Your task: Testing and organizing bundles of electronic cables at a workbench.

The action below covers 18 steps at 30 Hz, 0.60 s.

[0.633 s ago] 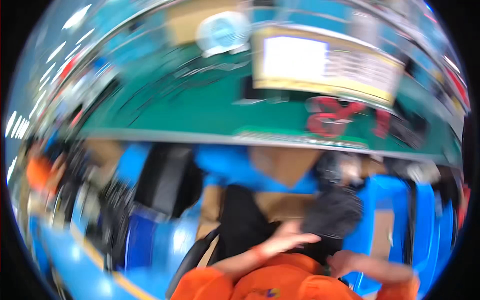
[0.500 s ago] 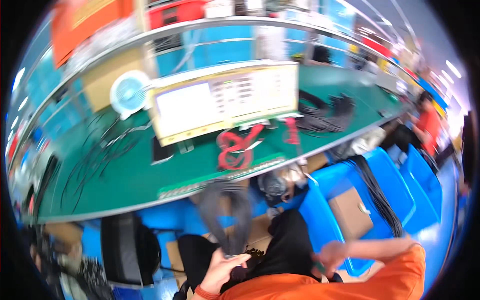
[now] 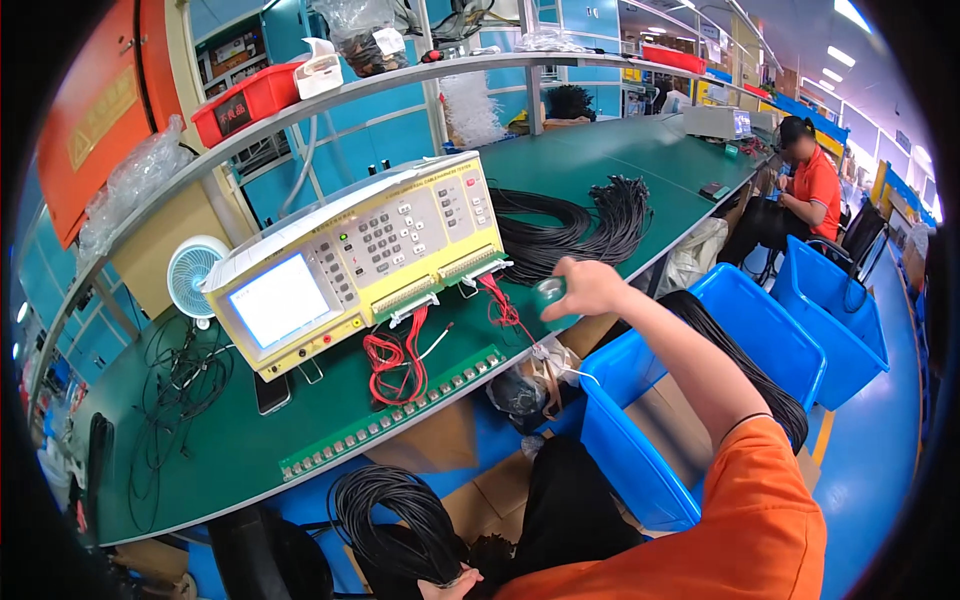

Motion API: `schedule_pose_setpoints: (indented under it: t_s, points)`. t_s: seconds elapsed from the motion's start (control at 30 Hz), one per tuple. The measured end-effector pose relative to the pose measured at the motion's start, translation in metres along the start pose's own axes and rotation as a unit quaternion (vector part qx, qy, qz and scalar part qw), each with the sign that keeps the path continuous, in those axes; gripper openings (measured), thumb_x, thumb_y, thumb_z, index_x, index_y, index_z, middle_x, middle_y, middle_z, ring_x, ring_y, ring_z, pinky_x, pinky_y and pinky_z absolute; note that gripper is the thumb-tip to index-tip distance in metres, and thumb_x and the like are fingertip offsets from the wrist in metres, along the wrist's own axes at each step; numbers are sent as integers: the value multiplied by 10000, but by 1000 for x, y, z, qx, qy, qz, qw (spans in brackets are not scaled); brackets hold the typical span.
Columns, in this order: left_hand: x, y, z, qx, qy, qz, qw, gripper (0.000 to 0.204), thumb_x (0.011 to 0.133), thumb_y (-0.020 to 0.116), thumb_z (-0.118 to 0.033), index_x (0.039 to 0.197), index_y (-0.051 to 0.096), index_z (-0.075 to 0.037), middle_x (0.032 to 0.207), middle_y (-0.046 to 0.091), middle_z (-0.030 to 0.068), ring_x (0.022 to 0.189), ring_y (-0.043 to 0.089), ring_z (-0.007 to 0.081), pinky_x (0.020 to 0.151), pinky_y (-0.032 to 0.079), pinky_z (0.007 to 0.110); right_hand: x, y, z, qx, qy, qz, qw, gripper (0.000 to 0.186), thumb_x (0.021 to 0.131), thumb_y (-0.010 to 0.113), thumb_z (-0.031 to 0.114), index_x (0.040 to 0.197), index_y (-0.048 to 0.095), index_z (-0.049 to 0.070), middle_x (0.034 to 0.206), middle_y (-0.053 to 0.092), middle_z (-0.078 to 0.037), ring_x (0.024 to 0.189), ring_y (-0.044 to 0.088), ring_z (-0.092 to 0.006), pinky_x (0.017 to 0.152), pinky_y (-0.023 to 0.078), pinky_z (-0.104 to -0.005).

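In the head view, my left hand grips a looped bundle of black cables low over my lap at the bottom. My right hand is held out at the bench's front edge, fingers closed on a small green round object. Just behind it lies a large pile of black cables on the green bench. A cream cable tester with a lit screen stands to its left, red wire bunches hanging from its front. A green board strip runs along the front edge.
Blue bins with black cables stand to my right. A seated co-worker in orange is farther right. A small fan, phone and loose wires are at left. Above runs a shelf with red trays.
My right hand has risen from near my lap to the bench's edge with the green object. My left hand and cable bundle sit lower in view. The head view has swung round and sharpened.
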<state>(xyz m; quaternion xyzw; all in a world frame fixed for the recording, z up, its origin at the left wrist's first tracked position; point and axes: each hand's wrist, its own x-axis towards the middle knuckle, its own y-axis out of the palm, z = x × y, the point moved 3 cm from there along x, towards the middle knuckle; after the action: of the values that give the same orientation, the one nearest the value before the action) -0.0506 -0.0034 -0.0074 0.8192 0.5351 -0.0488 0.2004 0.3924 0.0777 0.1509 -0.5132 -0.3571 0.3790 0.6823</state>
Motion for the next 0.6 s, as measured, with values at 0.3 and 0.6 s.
schedule_pose_setpoints:
  t_s: [0.3, 0.6]
  points:
    - [16, 4, 27, 6, 47, 26, 999, 230, 636, 695, 52, 822, 580, -18, 735, 578, 28, 666, 561, 131, 656, 466, 257, 23, 30, 7, -33, -85, -66, 994, 851, 608, 633, 650, 1281, 377, 198, 1034, 584, -177, 996, 539, -364, 820, 457, -439]
    - [46, -4, 42, -17, 57, -82, 995, 264, 616, 602, 107, 834, 503, -5, 690, 538, 57, 612, 551, 153, 578, 471, 266, -148, 124, 61, 490, -110, -149, 852, 124, 857, 533, 138, 844, 563, 19, 691, 584, -42, 626, 586, -111, 588, 478, -256]
